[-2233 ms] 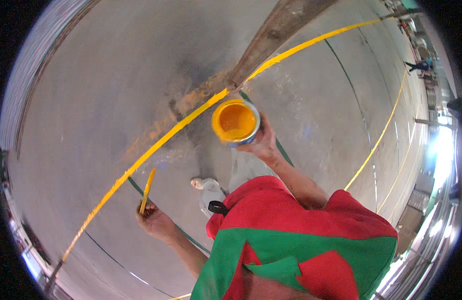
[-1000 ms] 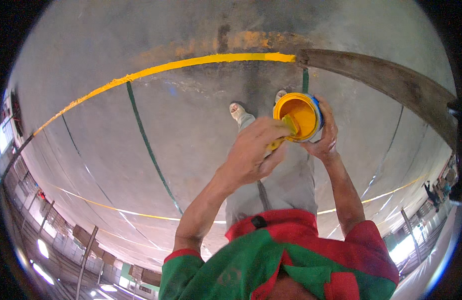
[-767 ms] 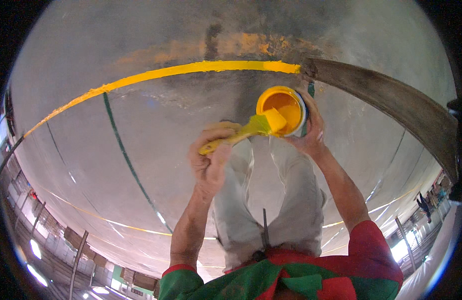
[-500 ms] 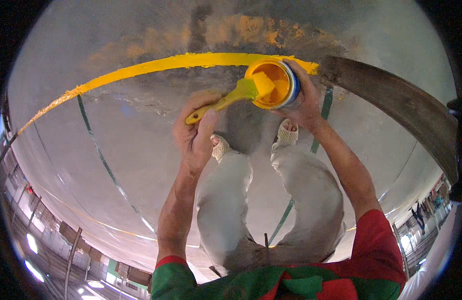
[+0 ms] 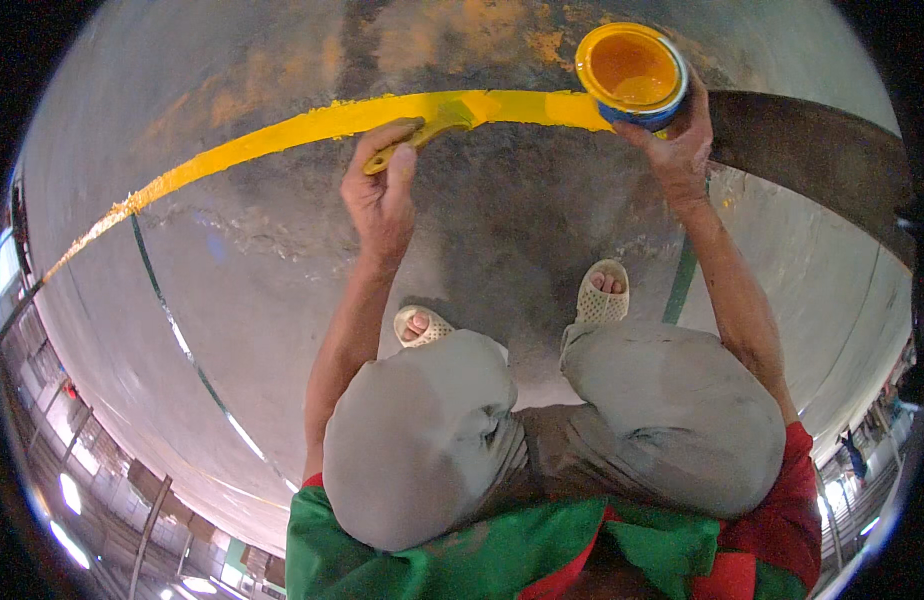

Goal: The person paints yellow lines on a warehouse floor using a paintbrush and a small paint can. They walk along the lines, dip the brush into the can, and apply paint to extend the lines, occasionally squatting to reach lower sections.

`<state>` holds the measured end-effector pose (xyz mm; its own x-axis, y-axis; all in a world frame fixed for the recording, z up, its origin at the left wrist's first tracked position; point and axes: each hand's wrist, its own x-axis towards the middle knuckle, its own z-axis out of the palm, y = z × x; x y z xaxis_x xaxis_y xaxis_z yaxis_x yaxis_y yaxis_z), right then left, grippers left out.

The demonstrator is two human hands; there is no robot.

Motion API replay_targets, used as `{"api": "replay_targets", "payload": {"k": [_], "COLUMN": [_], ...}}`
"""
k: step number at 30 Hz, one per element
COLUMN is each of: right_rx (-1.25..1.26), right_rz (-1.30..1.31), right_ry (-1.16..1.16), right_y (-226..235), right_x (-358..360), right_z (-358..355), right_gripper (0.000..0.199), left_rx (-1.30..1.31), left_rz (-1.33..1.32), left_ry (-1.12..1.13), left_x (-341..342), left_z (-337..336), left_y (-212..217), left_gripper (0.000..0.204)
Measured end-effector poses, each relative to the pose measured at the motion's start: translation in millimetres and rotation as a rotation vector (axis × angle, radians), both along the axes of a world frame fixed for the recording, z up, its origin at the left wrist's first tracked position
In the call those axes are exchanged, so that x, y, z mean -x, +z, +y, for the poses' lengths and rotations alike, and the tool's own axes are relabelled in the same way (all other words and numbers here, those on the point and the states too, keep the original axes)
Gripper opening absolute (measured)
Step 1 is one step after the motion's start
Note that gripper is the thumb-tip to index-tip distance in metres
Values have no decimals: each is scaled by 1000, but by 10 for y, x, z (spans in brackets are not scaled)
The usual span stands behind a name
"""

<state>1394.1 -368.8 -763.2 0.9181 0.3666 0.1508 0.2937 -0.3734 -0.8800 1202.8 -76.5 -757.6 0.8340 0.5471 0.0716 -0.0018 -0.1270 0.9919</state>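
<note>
My left hand [image 5: 382, 190] is closed round the handle of a paintbrush [image 5: 422, 138] with a yellow, paint-smeared head. The bristles rest on a wet yellow stripe [image 5: 332, 118] that curves across the floor. My right hand [image 5: 679, 145] grips a small paint can [image 5: 632, 72] from its right side and below. The can is without a lid, blue on the outside, with yellow paint on its rim and orange-yellow paint inside. It is held over the right part of the stripe, and the fingers behind it are partly hidden.
A dark bare band [image 5: 812, 150] continues the stripe to the right. Orange stains [image 5: 242, 90] mark the floor beyond it. Green lines [image 5: 162, 290] run along the grey floor [image 5: 262, 260] on both sides. My sandalled feet [image 5: 604, 290] stand on the near side of the stripe.
The brush has come out of the can and moved left onto the stripe. My right hand has carried the can up and right. My knees are bent more deeply, into a squat.
</note>
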Motion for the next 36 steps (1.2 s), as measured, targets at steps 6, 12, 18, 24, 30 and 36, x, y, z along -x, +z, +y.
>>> {"api": "replay_targets", "payload": {"k": [6,12,18,24,30,36], "right_rx": [-132,-159,-72,-200,-174,-191], "right_rz": [-54,-82,-68,4,-3,32], "right_ry": [-65,-28,-65,-88,-120,-121], "right_y": [79,87,159,168,247,277], "right_x": [75,182,200,201,253,312], "right_z": [-166,-202,-171,-231,-269,-220], "right_gripper": [100,101,101,101,100,100], "left_rx": [-354,-581,-580,-726,-889,-491], "left_rz": [12,-32,108,155,181,-23], "left_ry": [-29,-46,94,321,371,7], "left_x": [-72,25,307,533,503,170], "left_z": [-250,-227,222,692,770,-118], "left_y": [-529,-707,-708,-616,-618,-830], "left_gripper": [21,18,17,16,17,28]}}
